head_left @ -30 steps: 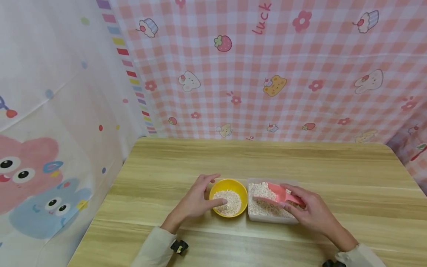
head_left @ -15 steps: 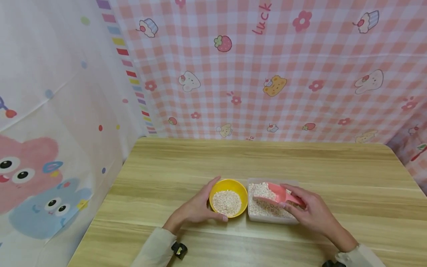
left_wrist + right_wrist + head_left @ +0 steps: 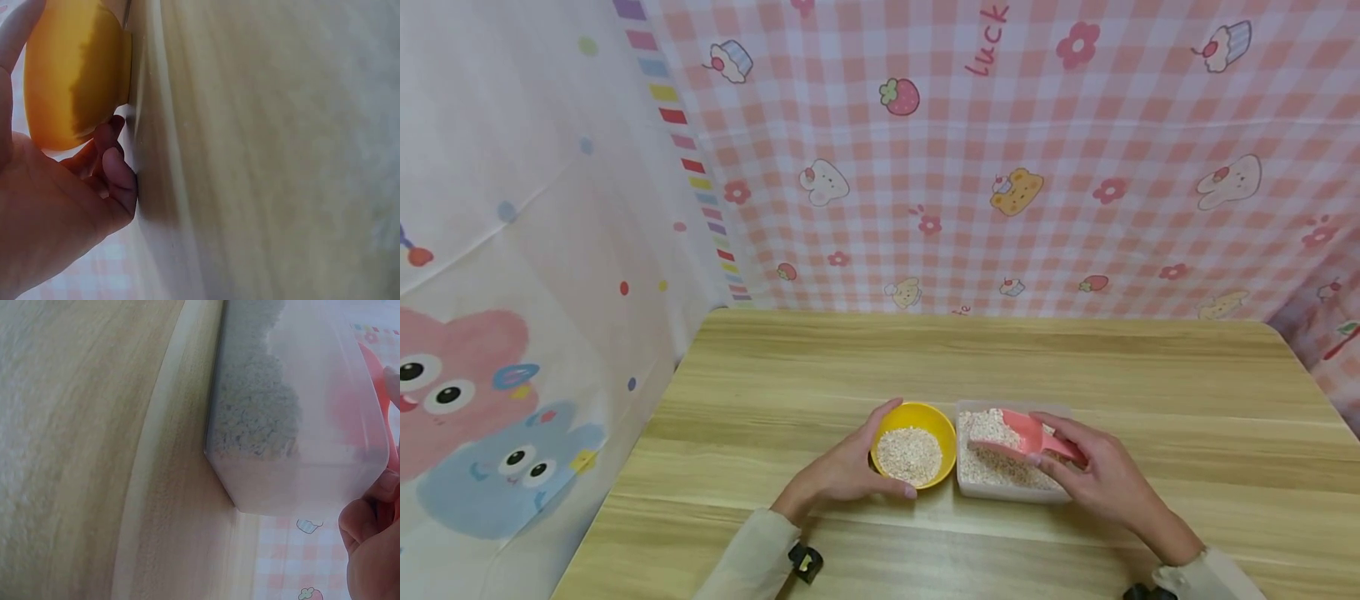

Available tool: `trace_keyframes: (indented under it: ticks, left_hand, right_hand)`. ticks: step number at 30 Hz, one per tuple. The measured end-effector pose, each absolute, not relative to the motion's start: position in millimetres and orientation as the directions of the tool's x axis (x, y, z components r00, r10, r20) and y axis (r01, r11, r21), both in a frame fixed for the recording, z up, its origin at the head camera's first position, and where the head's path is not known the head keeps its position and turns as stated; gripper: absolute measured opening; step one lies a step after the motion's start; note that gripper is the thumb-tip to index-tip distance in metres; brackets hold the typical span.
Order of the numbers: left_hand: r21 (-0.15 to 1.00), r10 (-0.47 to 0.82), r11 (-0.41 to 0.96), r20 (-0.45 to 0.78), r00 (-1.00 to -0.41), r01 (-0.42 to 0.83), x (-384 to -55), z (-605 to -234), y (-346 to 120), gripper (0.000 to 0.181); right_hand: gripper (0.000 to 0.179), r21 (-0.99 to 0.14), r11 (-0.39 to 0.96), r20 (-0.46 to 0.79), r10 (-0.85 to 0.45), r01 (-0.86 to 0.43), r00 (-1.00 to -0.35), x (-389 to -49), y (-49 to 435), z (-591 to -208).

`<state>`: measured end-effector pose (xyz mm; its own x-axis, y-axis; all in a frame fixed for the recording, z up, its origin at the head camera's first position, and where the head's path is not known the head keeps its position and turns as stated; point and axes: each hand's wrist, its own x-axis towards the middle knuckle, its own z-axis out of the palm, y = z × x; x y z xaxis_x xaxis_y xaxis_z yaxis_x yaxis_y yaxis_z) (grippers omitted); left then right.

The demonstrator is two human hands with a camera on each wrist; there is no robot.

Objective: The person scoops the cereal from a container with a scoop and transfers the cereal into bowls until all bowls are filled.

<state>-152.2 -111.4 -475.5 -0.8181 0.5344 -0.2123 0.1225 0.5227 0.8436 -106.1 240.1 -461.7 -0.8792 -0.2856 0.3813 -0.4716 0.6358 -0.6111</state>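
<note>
A yellow bowl (image 3: pixel 950 454) with oat flakes (image 3: pixel 910 455) in it stands on the table. My left hand (image 3: pixel 850 468) holds the bowl from its left side, thumb along the near side and fingers round the far side. In the left wrist view some fingertips (image 3: pixel 117 128) are curled near the bowl's foot. My right hand (image 3: pixel 1101 471) grips the handle of a pink scoop (image 3: pixel 1030 433) over a translucent plastic box (image 3: pixel 1018 493). Oats are heaped at the scoop's mouth, and more oats fill part of the box, seen through its wall in the right wrist view.
Bowl and box stand side by side, almost touching, on a wood-grain table (image 3: pixel 820 358). A pink checked cloth (image 3: pixel 865 225) hangs behind the table's far edge, and a white printed cloth (image 3: pixel 587 333) hangs along the left.
My left hand's thumb has moved from over the bowl down to its near side, and the fingers have come in against the bowl. The right hand and scoop have stayed put.
</note>
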Motion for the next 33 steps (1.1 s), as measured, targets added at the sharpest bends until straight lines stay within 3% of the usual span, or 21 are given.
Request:
trace_keyframes:
  ticks: [15, 33]
  left_hand:
    - [0.851, 0.520, 0.522, -0.273, -0.810, 0.048, -156.1, -472.8, -110.4, 0.115]
    - [0.846, 0.519, 0.531, -0.271, -0.811, 0.057, -158.6, -471.6, -111.0, 0.115]
  right_hand:
    - [0.050, -0.590, 0.635, 0.412, -0.293, -0.498, -0.863, -104.6, 240.1, -462.8]
    - [0.053, -0.611, 0.592, 0.419, -0.320, -0.525, -0.849, -106.5, 241.5, -454.2]
